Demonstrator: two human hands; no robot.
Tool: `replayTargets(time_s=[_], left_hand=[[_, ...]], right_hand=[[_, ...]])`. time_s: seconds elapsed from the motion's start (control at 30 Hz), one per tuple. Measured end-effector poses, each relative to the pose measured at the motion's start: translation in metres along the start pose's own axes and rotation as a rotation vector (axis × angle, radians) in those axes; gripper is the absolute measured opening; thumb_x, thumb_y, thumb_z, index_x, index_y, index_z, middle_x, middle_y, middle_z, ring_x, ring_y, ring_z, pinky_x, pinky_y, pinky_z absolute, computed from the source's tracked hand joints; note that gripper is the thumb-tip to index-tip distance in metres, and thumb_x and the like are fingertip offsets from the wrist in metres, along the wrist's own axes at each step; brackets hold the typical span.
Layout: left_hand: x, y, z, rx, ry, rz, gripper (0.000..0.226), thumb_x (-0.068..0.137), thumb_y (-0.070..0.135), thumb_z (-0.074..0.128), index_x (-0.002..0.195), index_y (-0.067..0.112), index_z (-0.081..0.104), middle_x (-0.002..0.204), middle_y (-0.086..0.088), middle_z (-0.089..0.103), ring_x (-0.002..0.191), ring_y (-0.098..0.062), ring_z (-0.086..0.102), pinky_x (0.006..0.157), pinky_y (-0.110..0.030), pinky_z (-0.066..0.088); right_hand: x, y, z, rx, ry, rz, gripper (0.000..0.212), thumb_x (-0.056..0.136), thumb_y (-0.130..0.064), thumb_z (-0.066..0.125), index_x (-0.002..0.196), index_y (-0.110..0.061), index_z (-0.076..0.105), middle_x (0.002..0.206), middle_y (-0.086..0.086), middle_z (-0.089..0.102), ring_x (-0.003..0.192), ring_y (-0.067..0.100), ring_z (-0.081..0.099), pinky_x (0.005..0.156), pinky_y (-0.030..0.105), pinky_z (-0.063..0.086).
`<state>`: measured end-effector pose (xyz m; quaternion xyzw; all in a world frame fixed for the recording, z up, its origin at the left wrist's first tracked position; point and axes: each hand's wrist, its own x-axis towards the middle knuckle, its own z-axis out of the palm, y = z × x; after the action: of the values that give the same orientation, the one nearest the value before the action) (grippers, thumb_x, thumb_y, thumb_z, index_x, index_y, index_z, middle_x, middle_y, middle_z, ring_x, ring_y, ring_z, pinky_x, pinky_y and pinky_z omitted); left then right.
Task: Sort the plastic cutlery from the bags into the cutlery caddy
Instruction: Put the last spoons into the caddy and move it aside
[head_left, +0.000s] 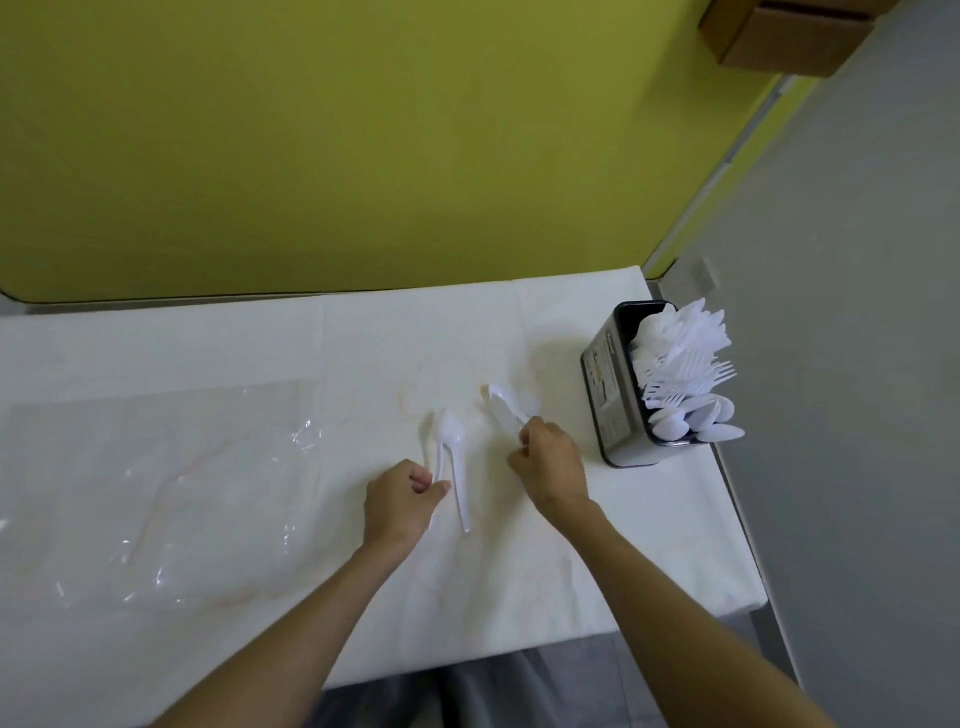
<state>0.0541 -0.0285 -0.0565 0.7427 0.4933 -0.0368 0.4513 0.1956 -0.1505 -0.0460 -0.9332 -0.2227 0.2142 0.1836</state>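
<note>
Left of the black rectangular metal caddy (605, 395), the right hand (548, 460) pinches white plastic spoons (501, 402); left hand (397, 501) curls, hold unclear. Next, likely: into caddy.

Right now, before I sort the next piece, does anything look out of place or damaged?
Nothing looks spilled or broken. The cutlery caddy stands close to the right edge of the table, its cutlery leaning out past the rim. Faint pinkish marks show under the clear bag.
</note>
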Motion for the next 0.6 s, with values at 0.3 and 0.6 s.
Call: replayTargets(time_s=[0.3,0.6], left_hand=[[0.019,0.029,0.017,0.279,-0.089,0.062,0.037,0.08,0.041,0.07,0.077,0.01,0.05,0.086,-0.008,0.06,0.08,-0.026,0.059,0.06,-0.027,0.036],[0.004,0.035,0.007,0.33,-0.115,0.056,0.036,0.076,0.022,0.061,0.052,0.012,0.037,0.053,-0.001,0.044,0.06,-0.024,0.049,0.044,-0.025,0.026]], right_hand=[[0.025,0.0,-0.002,-0.14,0.02,0.097,0.017,0.094,-0.012,0.057,0.107,-0.003,0.054,0.107,0.015,0.06,0.098,0.031,0.057,0.072,0.035,0.046],[0.012,0.01,-0.008,0.012,-0.048,0.152,0.014,0.09,-0.01,0.056,0.099,0.0,0.052,0.1,0.019,0.063,0.085,0.032,0.059,0.07,0.037,0.048]])
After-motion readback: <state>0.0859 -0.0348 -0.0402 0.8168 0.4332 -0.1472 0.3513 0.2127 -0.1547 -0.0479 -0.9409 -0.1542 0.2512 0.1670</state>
